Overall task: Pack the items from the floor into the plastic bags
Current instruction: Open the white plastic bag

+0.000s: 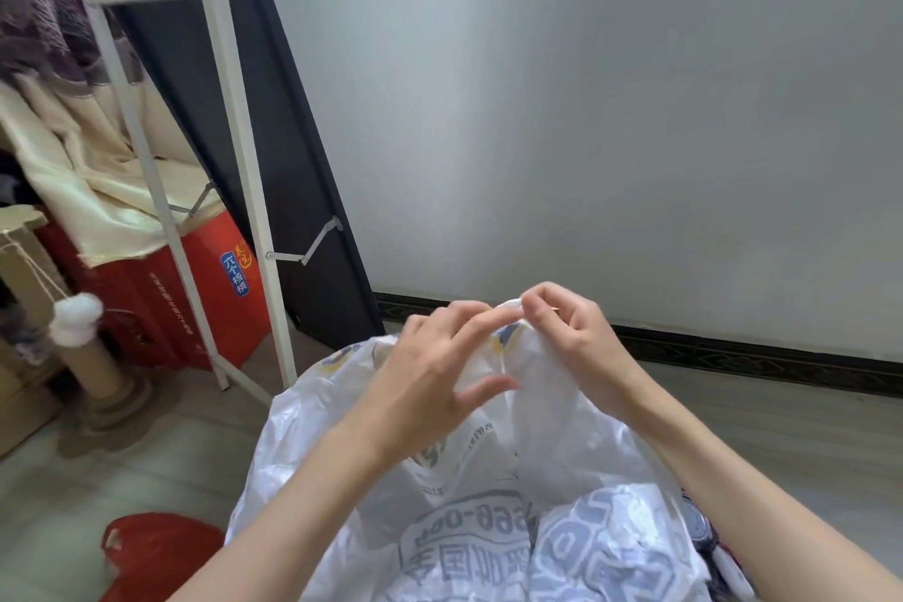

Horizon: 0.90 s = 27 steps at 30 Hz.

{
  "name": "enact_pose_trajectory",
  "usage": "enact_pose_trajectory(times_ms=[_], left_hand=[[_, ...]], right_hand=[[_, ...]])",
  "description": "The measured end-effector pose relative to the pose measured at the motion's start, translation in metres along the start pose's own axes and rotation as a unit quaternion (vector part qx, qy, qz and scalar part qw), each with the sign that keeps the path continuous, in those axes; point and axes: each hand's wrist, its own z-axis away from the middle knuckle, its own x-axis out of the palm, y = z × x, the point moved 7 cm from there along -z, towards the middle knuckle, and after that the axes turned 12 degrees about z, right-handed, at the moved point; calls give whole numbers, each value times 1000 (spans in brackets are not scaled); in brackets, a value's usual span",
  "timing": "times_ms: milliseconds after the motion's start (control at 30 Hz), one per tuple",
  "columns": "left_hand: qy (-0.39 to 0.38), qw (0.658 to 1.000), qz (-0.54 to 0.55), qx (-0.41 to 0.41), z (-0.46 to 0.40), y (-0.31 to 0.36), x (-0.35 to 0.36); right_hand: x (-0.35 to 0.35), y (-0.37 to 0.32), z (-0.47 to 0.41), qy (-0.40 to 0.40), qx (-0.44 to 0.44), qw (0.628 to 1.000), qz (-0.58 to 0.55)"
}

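A large white plastic bag (488,504) with grey-blue print fills the lower middle of the head view. Its handles are drawn up together at the top. My right hand (562,332) pinches the top of the gathered handle between thumb and fingertips. My left hand (440,367) is just left of it, fingers extended towards the same handle, thumb spread below; the fingertips touch the plastic near the right hand. What is inside the bag is hidden. Dark patterned items (703,533) peek out at the bag's right side.
A red plastic bag (156,552) lies on the tiled floor at lower left. A white metal rack (254,210) with a dark cover stands to the left, with a red box (205,298), cream cloth and a cat scratching post (93,357). A pale wall with dark skirting runs behind.
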Motion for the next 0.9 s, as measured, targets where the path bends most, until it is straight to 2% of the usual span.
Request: enact_pose_trajectory(times_ms=[67, 133, 200, 267, 367, 433, 567, 633, 800, 900], left_hand=[[26, 999, 30, -28, -2, -7, -1], [58, 996, 36, -60, 0, -17, -7], [80, 991, 4, -103, 6, -29, -15], [106, 981, -19, -163, 12, -41, -26], [128, 968, -38, -213, 18, -47, -35], [136, 964, -43, -226, 18, -47, -39], [177, 944, -27, -276, 24, -54, -51], [185, 933, -23, -308, 29, -60, -54], [171, 938, 51, -296, 26, -56, -49], [145, 945, 95, -276, 22, -47, -44]], right_hand=[[0, 4, 0, 5, 24, 999, -21], [-8, 9, -2, 38, 34, 999, 7], [-15, 15, -2, 60, 21, 996, 60], [-18, 21, 1, 62, -10, 984, 164], [-12, 14, 7, 56, -99, 925, 362], [-11, 4, 8, 83, -158, 889, 422], [-20, -10, 11, 170, -193, 890, 376], [-21, -12, 12, 183, -198, 889, 371], [11, 0, 7, 66, -131, 861, 487], [24, 15, 4, -6, -47, 873, 486]])
